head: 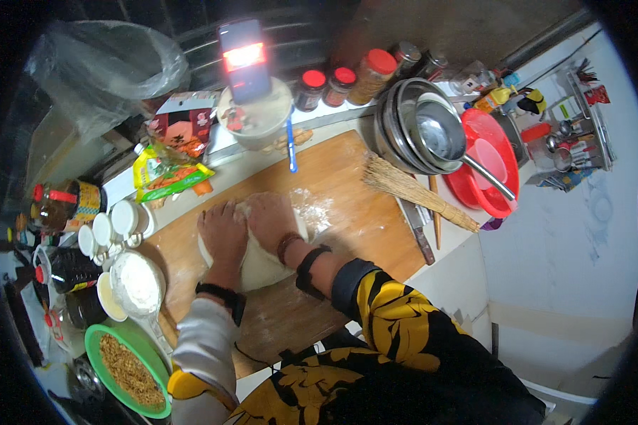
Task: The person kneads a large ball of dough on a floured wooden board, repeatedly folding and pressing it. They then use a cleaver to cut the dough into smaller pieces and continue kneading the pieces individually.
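Observation:
A large piece of pale dough [263,268] lies on a floured wooden board [351,186]. My left hand [223,231] presses on the left part of the dough, palm down. Beside it, my right hand [272,220] bears down on the dough's upper middle, fingers bent over its far side. The two hands are close together, and the fingertips of the right one are partly hidden. Loose flour [313,210] is scattered on the board just right of the dough.
Left stand a strainer of flour [138,284], white lidded containers [125,217] and a green basin [93,340] of crumbly brown food. A straw brush [420,191], a knife [422,245], stacked metal bowls [393,133] and a red basin [505,196] are right. Behind are a phone [244,79] and red-lidded jars [343,87].

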`<control>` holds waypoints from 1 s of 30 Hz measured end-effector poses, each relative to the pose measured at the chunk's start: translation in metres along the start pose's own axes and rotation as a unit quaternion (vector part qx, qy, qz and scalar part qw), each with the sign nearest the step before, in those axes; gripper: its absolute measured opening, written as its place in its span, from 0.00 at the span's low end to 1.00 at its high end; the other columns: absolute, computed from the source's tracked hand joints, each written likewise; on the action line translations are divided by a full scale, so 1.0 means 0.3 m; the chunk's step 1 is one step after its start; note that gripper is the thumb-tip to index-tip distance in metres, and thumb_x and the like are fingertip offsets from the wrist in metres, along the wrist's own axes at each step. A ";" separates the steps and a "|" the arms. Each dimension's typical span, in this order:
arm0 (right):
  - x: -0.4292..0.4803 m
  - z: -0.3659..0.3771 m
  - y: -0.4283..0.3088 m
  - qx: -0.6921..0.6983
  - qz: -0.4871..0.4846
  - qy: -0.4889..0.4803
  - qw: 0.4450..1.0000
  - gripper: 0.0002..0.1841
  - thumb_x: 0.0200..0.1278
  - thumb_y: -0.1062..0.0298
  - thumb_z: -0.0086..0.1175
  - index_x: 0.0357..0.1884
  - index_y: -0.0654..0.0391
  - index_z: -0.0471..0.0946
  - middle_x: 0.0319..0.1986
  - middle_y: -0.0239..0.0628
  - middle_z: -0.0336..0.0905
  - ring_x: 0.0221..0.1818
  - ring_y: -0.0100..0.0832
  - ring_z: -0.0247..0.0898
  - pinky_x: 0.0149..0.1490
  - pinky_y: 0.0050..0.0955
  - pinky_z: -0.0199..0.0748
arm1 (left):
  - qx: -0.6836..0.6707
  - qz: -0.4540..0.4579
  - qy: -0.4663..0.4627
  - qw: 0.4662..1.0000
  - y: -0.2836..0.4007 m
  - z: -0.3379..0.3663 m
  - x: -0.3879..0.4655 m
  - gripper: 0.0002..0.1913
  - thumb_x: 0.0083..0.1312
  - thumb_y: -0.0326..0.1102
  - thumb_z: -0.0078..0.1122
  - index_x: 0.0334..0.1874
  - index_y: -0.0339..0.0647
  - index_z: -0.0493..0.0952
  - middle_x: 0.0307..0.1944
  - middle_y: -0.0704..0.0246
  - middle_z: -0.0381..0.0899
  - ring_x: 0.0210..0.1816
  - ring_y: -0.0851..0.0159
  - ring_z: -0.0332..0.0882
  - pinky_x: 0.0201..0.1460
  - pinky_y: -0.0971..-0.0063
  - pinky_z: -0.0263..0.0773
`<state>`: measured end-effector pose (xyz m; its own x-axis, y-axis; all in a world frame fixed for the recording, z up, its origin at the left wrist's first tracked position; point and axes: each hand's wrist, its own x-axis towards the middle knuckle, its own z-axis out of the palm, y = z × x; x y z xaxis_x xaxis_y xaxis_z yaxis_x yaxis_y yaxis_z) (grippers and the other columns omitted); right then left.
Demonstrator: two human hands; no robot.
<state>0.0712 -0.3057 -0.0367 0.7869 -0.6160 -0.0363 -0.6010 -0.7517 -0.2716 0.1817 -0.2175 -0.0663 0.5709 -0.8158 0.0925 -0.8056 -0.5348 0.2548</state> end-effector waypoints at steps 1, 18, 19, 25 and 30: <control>0.016 -0.003 0.008 0.003 0.008 0.013 1.000 0.12 0.69 0.62 0.49 0.42 0.54 0.84 0.41 0.40 0.84 0.48 0.39 0.80 0.52 0.41 0.74 | -0.001 -0.006 0.004 1.000 -0.002 0.005 0.019 0.17 0.70 0.45 0.52 0.52 0.49 0.84 0.56 0.66 0.83 0.60 0.59 0.78 0.71 0.51 0.58; -0.317 -0.087 0.000 0.029 -0.093 -0.011 0.995 0.20 0.72 0.51 0.46 0.48 0.53 0.84 0.46 0.46 0.83 0.56 0.46 0.75 0.64 0.49 0.64 | -0.069 0.018 0.001 0.997 0.094 -0.200 -0.532 0.17 0.72 0.45 0.50 0.43 0.40 0.82 0.44 0.57 0.83 0.51 0.48 0.77 0.57 0.49 0.65; -0.410 -0.065 -0.037 0.076 -0.060 0.072 0.993 0.18 0.71 0.52 0.48 0.47 0.52 0.85 0.47 0.43 0.82 0.58 0.44 0.73 0.66 0.49 0.61 | -0.074 0.039 -0.005 0.996 0.096 -0.213 -0.582 0.15 0.71 0.44 0.52 0.44 0.40 0.82 0.45 0.59 0.83 0.51 0.50 0.77 0.59 0.51 0.64; -0.618 0.025 -0.111 0.074 -0.100 0.167 0.978 0.18 0.65 0.55 0.55 0.52 0.54 0.80 0.52 0.38 0.79 0.60 0.42 0.69 0.68 0.49 0.58 | -0.030 -0.011 0.082 0.996 0.158 -0.158 -0.702 0.23 0.68 0.42 0.56 0.63 0.40 0.74 0.63 0.61 0.75 0.65 0.55 0.68 0.74 0.53 0.51; -0.720 0.022 -0.042 0.091 -0.165 0.103 0.977 0.26 0.63 0.55 0.57 0.61 0.57 0.76 0.56 0.43 0.77 0.61 0.45 0.68 0.68 0.51 0.60 | -0.006 0.003 0.081 0.997 0.184 -0.101 -0.787 0.31 0.59 0.37 0.60 0.68 0.41 0.71 0.66 0.60 0.72 0.67 0.54 0.67 0.76 0.51 0.49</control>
<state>-0.0903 -0.1616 -0.0318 0.8772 -0.3962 0.2712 -0.2704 -0.8744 -0.4028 0.0073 -0.0478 -0.0447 0.5852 -0.7718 0.2487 -0.8075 -0.5267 0.2657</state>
